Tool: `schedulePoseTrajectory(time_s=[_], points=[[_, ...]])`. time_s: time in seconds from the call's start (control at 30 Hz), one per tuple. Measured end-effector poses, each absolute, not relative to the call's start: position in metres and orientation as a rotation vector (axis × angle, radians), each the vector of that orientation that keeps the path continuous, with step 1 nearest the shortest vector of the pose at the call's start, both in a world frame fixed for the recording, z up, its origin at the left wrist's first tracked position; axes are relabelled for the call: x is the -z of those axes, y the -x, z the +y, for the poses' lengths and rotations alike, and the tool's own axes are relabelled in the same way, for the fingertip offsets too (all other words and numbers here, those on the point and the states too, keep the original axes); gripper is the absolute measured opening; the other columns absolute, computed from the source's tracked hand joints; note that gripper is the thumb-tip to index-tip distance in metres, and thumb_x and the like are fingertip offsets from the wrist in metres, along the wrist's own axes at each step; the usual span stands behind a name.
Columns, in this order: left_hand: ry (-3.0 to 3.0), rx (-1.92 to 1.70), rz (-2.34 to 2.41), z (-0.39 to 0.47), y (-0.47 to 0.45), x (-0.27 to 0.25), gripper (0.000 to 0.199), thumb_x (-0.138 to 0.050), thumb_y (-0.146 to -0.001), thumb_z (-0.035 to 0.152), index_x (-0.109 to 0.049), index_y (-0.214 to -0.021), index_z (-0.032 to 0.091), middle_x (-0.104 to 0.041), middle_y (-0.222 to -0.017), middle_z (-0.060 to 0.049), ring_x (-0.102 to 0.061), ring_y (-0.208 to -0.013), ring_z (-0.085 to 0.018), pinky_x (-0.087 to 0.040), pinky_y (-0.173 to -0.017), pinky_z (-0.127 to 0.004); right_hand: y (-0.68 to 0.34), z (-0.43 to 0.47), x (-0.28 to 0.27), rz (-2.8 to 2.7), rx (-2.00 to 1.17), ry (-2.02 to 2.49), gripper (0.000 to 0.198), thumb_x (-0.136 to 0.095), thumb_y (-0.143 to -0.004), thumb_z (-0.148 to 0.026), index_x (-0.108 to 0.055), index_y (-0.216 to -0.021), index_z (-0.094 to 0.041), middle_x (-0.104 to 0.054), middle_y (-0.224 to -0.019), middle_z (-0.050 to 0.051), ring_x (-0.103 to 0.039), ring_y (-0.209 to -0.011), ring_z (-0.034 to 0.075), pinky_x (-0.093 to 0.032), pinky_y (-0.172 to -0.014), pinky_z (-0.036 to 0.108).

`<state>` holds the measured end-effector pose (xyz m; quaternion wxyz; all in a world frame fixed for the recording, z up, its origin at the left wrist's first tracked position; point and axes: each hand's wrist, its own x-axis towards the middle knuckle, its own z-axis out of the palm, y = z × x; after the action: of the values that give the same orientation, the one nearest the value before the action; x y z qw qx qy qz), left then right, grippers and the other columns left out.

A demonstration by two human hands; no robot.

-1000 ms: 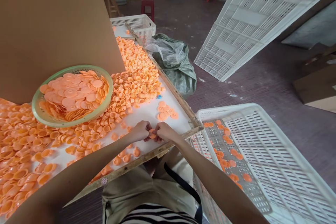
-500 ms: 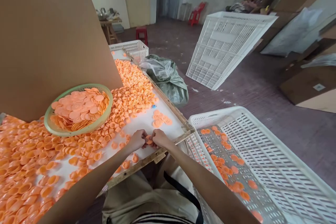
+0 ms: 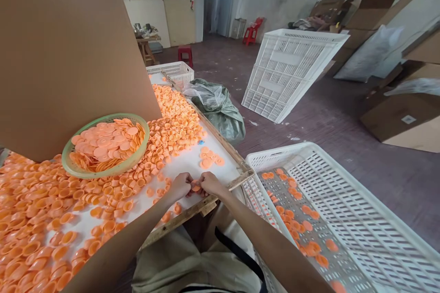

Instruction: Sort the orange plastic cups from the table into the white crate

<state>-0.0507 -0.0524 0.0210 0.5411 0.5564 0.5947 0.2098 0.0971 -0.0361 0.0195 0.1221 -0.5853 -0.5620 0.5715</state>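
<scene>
Cup pile (image 3: 41, 210): loose orange cups cover the left of the worktop (image 3: 187, 162), heaped thick towards the far left and thinning towards my hands.
Green basket (image 3: 137, 155): it sits on that pile, full of flat orange discs (image 3: 103, 144), against the tall cardboard sheet (image 3: 68, 46) behind it.
My left hand (image 3: 179, 186): curled nearly shut at the near edge of the worktop, fingertips pinched on one side of a small orange piece (image 3: 195, 188).
Orange piece: held between both hands just above the worktop, close to the wooden edge rail (image 3: 192, 210); mostly hidden by my fingers, so I cannot tell whether it is one part or two.
My right hand (image 3: 210, 183): also curled tight, thumb and fingers on the other side of the same piece, touching the left hand.
Step in hand: I judge I am pressing a disc and a cup together.
Small disc cluster (image 3: 209, 159): a few flat discs lie on bare worktop just beyond my right hand.
White crate (image 3: 309, 155): on the floor at my right, with orange pieces scattered on its slotted bottom.
Next move: it likely calls for a firm, square squeeze, then a short carry right over the rail to the crate.
</scene>
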Motion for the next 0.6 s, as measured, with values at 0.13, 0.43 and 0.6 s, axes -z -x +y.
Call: schedulePoseTrajectory(time_s=[0.13, 0.43, 0.6], points=[[-1.330, -0.477, 1.406, -0.051, 0.051, -0.020, 0.005, -0.044, -0.080, 0.008, -0.043, -0.079, 0.012, -0.053, -0.057, -0.003, -0.051, -0.046, -0.013, -0.038, -0.041, -0.020, -0.099, -0.037, -0.014, -1.641, -1.659, 1.686, 0.011, -0.049, -0.085, -0.019, -0.043, -0.079, -0.012, -0.062, -0.065, 0.008, -0.056, -0.047, 0.013, -0.044, -0.043, 0.023], [-1.459, -0.502, 1.446, -0.050, 0.051, -0.008, 0.007, -0.044, -0.076, 0.006, -0.043, -0.077, 0.013, -0.052, -0.059, 0.000, -0.050, -0.046, -0.010, -0.035, -0.041, -0.019, -0.098, -0.044, -0.003, -1.723, -1.407, 1.731, 0.008, -0.049, -0.081, -0.020, -0.045, -0.086, -0.014, -0.060, -0.070, 0.006, -0.056, -0.051, 0.012, -0.042, -0.046, 0.021], [-1.522, -0.573, 1.446, -0.057, 0.049, -0.008, 0.003, -0.046, -0.080, 0.010, -0.046, -0.081, 0.013, -0.055, -0.062, -0.001, -0.051, -0.048, -0.010, -0.034, -0.044, -0.019, -0.099, -0.048, -0.012, -1.792, -1.296, 1.707, 0.007, -0.048, -0.081, -0.019, -0.044, -0.085, -0.014, -0.058, -0.069, 0.005, -0.055, -0.050, 0.012, -0.040, -0.046, 0.020]])
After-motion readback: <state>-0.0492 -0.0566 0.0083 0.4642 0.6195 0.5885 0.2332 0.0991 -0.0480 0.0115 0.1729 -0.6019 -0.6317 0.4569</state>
